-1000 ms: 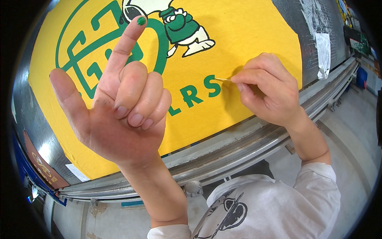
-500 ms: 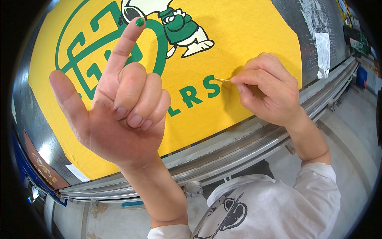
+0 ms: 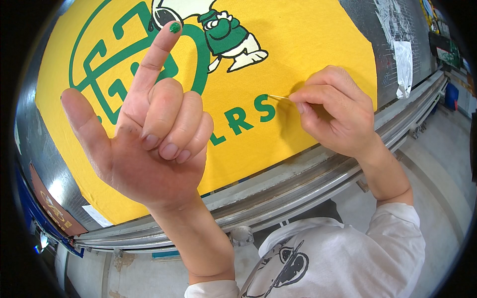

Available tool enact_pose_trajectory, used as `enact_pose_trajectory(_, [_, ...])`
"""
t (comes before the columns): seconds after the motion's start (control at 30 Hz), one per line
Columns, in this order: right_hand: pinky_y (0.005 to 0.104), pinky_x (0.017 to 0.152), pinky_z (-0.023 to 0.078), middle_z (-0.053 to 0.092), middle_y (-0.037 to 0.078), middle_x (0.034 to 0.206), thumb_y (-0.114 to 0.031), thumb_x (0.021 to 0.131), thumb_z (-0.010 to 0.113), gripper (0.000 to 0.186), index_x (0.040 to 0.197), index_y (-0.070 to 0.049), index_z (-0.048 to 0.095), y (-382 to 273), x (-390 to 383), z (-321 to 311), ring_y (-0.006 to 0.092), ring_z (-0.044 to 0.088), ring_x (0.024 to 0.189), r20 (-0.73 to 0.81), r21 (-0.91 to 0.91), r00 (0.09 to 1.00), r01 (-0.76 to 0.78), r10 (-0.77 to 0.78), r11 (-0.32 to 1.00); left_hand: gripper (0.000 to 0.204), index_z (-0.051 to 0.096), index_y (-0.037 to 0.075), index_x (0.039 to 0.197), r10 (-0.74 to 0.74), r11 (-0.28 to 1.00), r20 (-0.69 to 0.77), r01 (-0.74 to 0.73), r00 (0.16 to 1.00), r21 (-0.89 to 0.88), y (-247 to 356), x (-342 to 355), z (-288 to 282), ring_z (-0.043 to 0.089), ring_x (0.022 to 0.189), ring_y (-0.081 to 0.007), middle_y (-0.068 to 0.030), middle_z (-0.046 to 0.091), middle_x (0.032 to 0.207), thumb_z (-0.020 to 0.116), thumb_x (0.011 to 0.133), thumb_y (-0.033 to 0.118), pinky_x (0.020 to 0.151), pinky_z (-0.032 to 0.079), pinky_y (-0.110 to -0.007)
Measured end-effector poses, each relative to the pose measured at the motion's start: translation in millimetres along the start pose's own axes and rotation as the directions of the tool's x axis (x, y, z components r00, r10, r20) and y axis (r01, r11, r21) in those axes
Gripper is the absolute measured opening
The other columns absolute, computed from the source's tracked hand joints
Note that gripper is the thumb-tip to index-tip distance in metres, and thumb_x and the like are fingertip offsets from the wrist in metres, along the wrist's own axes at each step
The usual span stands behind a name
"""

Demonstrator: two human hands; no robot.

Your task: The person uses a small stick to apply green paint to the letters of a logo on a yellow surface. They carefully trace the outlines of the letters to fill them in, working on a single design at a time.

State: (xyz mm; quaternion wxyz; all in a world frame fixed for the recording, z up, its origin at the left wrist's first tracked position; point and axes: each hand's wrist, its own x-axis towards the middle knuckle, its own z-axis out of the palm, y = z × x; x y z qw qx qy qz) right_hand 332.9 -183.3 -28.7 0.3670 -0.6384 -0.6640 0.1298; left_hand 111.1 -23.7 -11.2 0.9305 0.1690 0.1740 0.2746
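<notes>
My right hand point(image 3: 338, 111) pinches a toothpick-like thin pale stick point(image 3: 280, 97) between thumb and fingertips. The stick's tip meets the upper right end of a green printed letter on the yellow fabric point(image 3: 308, 44). My left hand point(image 3: 154, 129) hovers palm up over the fabric, holding nothing. Its index finger points away from me with a dab of wet-looking green paint point(image 3: 175, 28) on the tip. The left thumb is stretched out to the side, and the other fingers are curled. Part of the green print is hidden behind this hand.
The fabric lies flat on a dark board point(image 3: 360, 15) with a metal rail point(image 3: 278, 191) along its near edge. A white strip of tape point(image 3: 403, 69) hangs at the board's right. A brown printed piece point(image 3: 52, 203) lies at the far left.
The stick's tip has shifted slightly up along the letter's edge, and its angle has tilted a little. My left hand has stayed nearly still.
</notes>
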Motion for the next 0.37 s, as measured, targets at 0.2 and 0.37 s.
enact_pose_trajectory(0.2, [0.0342,0.064,0.047,0.064,0.005,0.083,0.009,0.069,0.077,0.026,0.091,-0.005,0.073,-0.7,0.3,-0.5,0.0225,0.061,0.072,0.009,0.006,1.0,-0.013,0.013,1.0,0.107,0.014,-0.011,0.165,0.004,1.0,0.0,-0.004,1.0,-0.006,-0.6,-0.3,-0.6,0.038,0.054,-0.0084,0.005,0.039,0.063,0.035,0.106,0.076,0.048,0.035,-0.025])
enact_pose_trajectory(0.37, [0.0342,0.065,0.047,0.064,0.005,0.083,0.009,0.07,0.077,0.026,0.092,-0.006,0.073,0.1,0.4,-0.3,0.0222,0.062,0.072,0.009,0.004,1.0,-0.01,0.01,1.0,0.108,0.013,-0.01,0.165,0.0,1.0,-0.019,0.0,1.0,-0.013,-0.4,-0.2,1.5,0.037,0.054,-0.0088,0.0051,0.038,0.062,0.036,0.105,0.076,0.048,0.034,-0.026])
